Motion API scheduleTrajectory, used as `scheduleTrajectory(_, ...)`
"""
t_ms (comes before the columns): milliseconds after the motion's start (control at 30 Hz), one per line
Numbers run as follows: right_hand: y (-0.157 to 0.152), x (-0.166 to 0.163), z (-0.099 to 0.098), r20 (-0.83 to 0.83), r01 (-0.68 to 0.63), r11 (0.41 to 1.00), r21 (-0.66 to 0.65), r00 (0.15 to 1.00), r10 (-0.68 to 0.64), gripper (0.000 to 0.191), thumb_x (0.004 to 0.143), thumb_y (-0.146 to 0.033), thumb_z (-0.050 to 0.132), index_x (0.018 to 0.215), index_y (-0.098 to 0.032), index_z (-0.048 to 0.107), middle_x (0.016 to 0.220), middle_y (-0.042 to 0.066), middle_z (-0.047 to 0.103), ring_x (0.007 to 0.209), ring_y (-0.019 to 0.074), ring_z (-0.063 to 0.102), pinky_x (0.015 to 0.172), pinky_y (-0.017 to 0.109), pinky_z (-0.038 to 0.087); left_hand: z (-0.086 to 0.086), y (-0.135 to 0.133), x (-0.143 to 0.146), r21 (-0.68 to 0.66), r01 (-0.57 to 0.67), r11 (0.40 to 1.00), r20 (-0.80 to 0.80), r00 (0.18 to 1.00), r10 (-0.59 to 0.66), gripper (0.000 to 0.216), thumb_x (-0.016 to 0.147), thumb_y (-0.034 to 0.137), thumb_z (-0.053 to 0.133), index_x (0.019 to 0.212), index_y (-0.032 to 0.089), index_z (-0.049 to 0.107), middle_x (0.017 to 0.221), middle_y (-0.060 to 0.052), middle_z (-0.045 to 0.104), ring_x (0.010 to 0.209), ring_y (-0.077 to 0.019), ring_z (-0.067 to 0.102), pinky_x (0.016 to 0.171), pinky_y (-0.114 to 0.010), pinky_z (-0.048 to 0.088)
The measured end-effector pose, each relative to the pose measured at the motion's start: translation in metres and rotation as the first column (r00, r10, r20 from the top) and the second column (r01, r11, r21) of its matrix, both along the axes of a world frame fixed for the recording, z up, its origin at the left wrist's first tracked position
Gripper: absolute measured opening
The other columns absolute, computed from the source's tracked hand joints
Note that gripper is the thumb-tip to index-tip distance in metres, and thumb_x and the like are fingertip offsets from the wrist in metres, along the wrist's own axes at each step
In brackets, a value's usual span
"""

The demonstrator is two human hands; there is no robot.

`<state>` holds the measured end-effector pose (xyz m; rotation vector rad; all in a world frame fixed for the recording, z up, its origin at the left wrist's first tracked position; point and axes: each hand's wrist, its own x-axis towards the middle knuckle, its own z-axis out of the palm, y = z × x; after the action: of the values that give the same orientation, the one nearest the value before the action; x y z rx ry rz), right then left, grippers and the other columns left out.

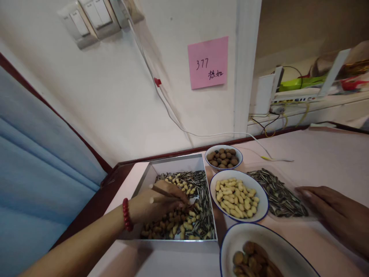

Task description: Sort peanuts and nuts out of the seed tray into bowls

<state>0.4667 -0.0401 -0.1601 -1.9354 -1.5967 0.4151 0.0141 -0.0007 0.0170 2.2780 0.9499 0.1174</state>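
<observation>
From the lower left corner of the frame, reaches up and rightward with the left forearm (83,240), red bead bracelet (127,215) around the wrist. Holds the left hand (165,194) low inside the white box (178,164), just below the frame's centre, back of the hand uppermost, fingers curled forward and closed on a pair of wooden sticks (162,200), blunt ends jutting back toward the left. Cannot make out the stick tips, screened by the fingers. Beneath and around those fingers, mixed in the box: striped sunflower seeds (208,215), pale peanuts (188,188) and, just below the hand, darker brown nuts (164,224). At the right edge of the frame, extends the right hand (340,209) leftward, fingers close together, touching the right side of a clear tray (282,218) of dark seeds (278,194). Cannot tell whether pinching its rim or merely resting there. Between the hands, right of the box: a small bowl (208,150) of round nuts (221,157), a peanut bowl (215,175) and, at the bottom edge, a larger bowl (229,240) of oblong nuts (253,261).
</observation>
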Motion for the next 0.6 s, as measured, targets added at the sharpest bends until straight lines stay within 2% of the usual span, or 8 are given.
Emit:
scheduleTrajectory(100,0.001,0.001,-0.001,-0.001,-0.002,1.000,-0.008,1.000,0.002,0.065,0.082,-0.075,0.033,0.100,-0.027,0.074,0.113,0.006,0.074,0.109,0.0309,0.066,0.100,0.049,0.051,0.002,0.002,0.006,0.071,-0.103,0.992,-0.049,0.993,0.106,0.021,0.092,0.025,0.059,0.102,0.017,0.076,0.099,-0.009,0.077,0.092,-0.0208,0.069,0.083,-0.032,0.054)
scheduleTrajectory(167,0.001,0.000,-0.001,-0.013,-0.001,1.000,-0.011,1.000,0.001,0.066,0.082,-0.075,0.033,0.101,-0.027,0.074,0.113,0.007,0.074,0.109,0.0309,0.066,0.101,0.049,0.050,0.001,0.006,0.009,0.056,-0.176,0.983,-0.059,0.982,0.179,0.018,0.090,0.026,0.061,0.096,0.016,0.076,0.093,-0.008,0.077,0.088,-0.0202,0.069,0.080,-0.031,0.053)
scheduleTrajectory(300,0.001,-0.001,0.000,-0.033,-0.001,1.000,-0.018,0.999,0.000,0.066,0.080,-0.076,0.034,0.100,-0.027,0.074,0.113,0.006,0.074,0.109,0.0307,0.066,0.103,0.050,0.048,-0.009,0.018,0.009,-0.154,-0.345,0.926,0.043,0.934,0.355,0.019,0.086,0.034,0.067,0.087,0.015,0.071,0.078,-0.005,0.073,0.072,-0.0170,0.066,0.067,-0.028,0.052)
scheduleTrajectory(433,-0.001,-0.003,0.003,-0.025,0.003,1.000,-0.004,1.000,-0.003,0.065,0.080,-0.076,0.034,0.097,-0.027,0.074,0.110,0.007,0.074,0.106,0.0315,0.067,0.102,0.051,0.049,-0.014,0.027,0.003,-0.400,-0.458,0.794,0.118,0.833,0.540,0.028,0.079,0.041,0.075,0.083,0.015,0.066,0.076,-0.006,0.073,0.070,-0.0181,0.070,0.065,-0.029,0.056)
scheduleTrajectory(500,-0.001,-0.004,0.006,-0.017,-0.006,1.000,0.011,1.000,0.006,0.065,0.081,-0.075,0.034,0.096,-0.027,0.074,0.109,0.008,0.075,0.105,0.0316,0.067,0.099,0.051,0.051,-0.011,0.027,0.000,-0.453,-0.500,0.738,0.121,0.786,0.606,0.033,0.076,0.042,0.079,0.083,0.014,0.065,0.079,-0.009,0.076,0.074,-0.0207,0.073,0.069,-0.031,0.058)
scheduleTrajectory(600,-0.001,-0.006,0.010,-0.008,-0.013,0.999,0.036,1.000,0.013,0.064,0.081,-0.074,0.034,0.094,-0.026,0.075,0.107,0.009,0.075,0.103,0.0319,0.069,0.095,0.050,0.054,-0.004,0.023,-0.008,-0.473,-0.532,0.702,0.139,0.742,0.655,0.036,0.076,0.043,0.080,0.088,0.012,0.066,0.085,-0.011,0.078,0.077,-0.0219,0.075,0.073,-0.032,0.060)
